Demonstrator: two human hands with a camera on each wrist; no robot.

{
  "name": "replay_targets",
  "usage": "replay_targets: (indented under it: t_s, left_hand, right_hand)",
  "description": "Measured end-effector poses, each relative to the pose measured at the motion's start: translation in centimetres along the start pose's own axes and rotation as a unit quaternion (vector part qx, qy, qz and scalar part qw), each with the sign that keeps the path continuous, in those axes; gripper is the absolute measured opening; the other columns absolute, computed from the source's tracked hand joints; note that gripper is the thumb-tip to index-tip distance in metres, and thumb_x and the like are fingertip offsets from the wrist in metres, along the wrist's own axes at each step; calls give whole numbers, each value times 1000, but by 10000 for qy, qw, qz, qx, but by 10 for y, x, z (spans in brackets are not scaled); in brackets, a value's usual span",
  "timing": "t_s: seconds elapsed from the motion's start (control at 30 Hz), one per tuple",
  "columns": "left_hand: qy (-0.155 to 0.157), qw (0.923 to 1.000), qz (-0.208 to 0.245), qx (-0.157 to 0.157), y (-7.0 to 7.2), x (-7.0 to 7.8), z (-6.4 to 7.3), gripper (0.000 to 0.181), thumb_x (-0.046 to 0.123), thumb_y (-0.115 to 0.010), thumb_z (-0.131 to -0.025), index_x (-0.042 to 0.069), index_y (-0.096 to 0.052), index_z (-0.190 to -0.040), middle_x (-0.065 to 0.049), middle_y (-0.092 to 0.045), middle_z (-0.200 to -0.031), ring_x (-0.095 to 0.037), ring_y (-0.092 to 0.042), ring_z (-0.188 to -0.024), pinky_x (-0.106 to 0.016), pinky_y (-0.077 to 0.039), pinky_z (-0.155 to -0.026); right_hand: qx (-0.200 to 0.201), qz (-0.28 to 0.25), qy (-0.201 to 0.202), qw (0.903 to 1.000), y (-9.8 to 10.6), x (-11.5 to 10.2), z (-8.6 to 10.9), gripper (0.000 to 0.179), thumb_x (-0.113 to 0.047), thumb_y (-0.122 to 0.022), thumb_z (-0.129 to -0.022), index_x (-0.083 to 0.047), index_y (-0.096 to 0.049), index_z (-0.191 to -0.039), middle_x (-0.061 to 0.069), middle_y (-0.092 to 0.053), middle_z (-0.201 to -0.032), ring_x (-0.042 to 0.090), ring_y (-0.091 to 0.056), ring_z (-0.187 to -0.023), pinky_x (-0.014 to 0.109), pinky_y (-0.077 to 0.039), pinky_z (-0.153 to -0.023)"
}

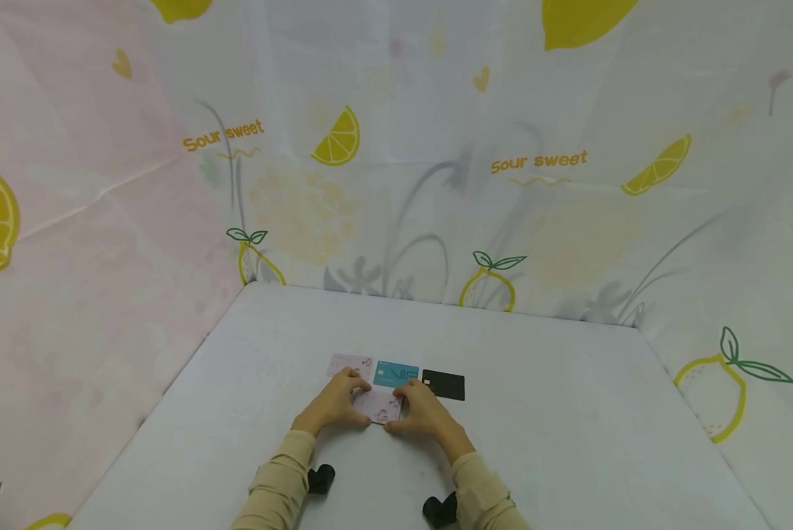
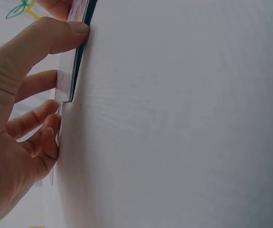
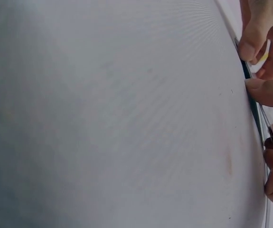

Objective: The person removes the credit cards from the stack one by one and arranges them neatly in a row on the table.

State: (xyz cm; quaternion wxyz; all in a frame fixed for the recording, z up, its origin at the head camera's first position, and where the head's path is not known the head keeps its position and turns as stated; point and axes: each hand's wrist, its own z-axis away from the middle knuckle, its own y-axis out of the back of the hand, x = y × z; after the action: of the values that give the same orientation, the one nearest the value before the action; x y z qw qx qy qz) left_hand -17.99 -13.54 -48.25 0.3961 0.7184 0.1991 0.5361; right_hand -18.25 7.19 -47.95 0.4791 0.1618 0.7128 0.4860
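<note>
In the head view a pink flowered card point(image 1: 378, 406) lies on top of a small stack between the two hands. My left hand point(image 1: 335, 403) pinches the stack's left end, thumb at the near edge and index finger at the far edge. At the right end, my right hand point(image 1: 428, 414) pinches it likewise. From the left wrist view, the stack point(image 2: 65, 85) shows pale layers over a dark green underside. Behind the hands sit another pink flowered card point(image 1: 343, 362), a blue card point(image 1: 391, 373) with large letters, and a black card point(image 1: 445, 384), side by side.
A white table point(image 1: 568, 442) carries the cards. Patterned cloth walls point(image 1: 423, 132) with lemons and "Sour sweet" lettering stand behind and at both sides. Black wrist mounts point(image 1: 321, 479) show beside the beige sleeves point(image 1: 278, 478).
</note>
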Motion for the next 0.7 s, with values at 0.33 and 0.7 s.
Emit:
replay_targets:
  t_s: [0.33, 0.7]
  left_hand:
    - [-14, 10000, -64, -41, 1, -1, 0, 53, 16, -89, -57, 0, -68, -103, -18, -52, -112, -36, -53, -106, -48, -44, -93]
    - [-37, 9993, 226, -303, 9, -4, 0, 59, 19, -88, -57, 3, -65, -109, -12, -53, -106, -19, -51, -85, -33, -46, -72]
  right_hand:
    - [57, -4, 64, 10000, -1, 0, -1, 53, -32, -81, -70, 1, -64, -108, 9, -58, -106, 24, -55, -100, 40, -46, -89]
    - [265, -357, 349, 9984, 1, 4, -1, 53, -31, -81, -69, 1, -64, -108, 8, -58, -104, 22, -56, -95, 41, -47, -87]
